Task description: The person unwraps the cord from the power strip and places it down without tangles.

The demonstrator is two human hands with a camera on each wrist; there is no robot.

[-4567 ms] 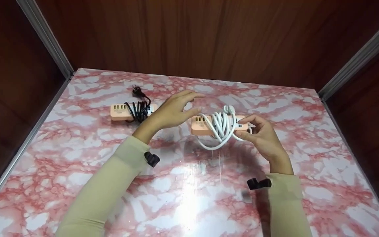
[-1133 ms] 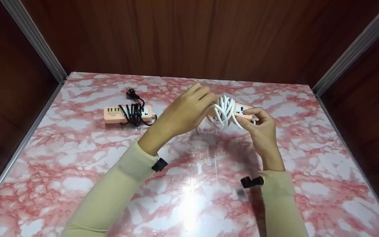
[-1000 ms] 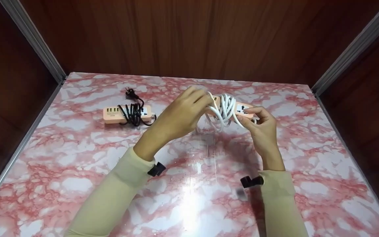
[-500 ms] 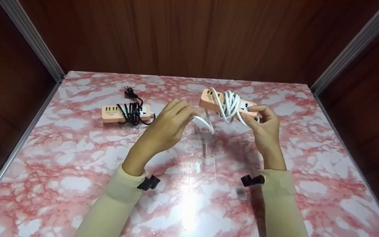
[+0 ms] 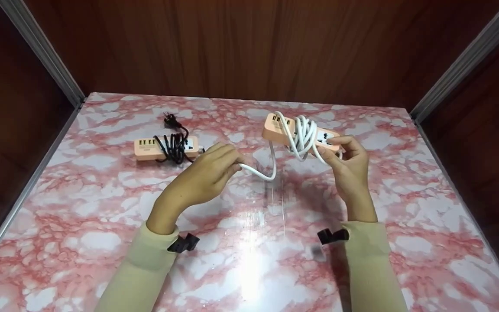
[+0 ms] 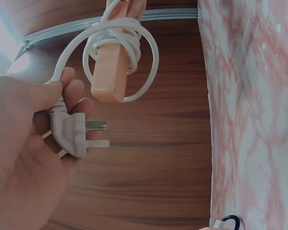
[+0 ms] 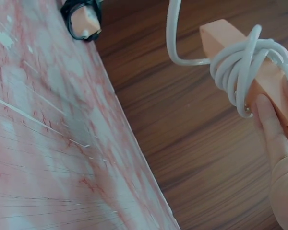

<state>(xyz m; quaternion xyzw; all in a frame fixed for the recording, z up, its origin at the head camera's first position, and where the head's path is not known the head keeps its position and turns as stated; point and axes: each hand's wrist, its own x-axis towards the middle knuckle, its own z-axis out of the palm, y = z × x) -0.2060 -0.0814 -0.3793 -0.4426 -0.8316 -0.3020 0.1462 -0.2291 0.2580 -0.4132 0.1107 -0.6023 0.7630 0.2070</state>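
Note:
An orange power strip with a white cord wound around its middle is held tilted above the table. My right hand grips its socket end between thumb and fingers. One loose stretch of the cord runs from the strip's left part to my left hand, which pinches it between thumb and fingers just behind the plug. In the left wrist view the white plug sits against my fingers, its metal prongs pointing away from the palm. The head view hides this plug behind the hand.
A second orange power strip, wrapped in a black cord with its black plug upward, lies on the marbled red-and-white table at left. Dark wood panels enclose the back and sides.
My left hand has moved from the coil leftward and toward the body, drawing a length of white cord loose. The right hand has kept its grip, with the strip raised and tilted.

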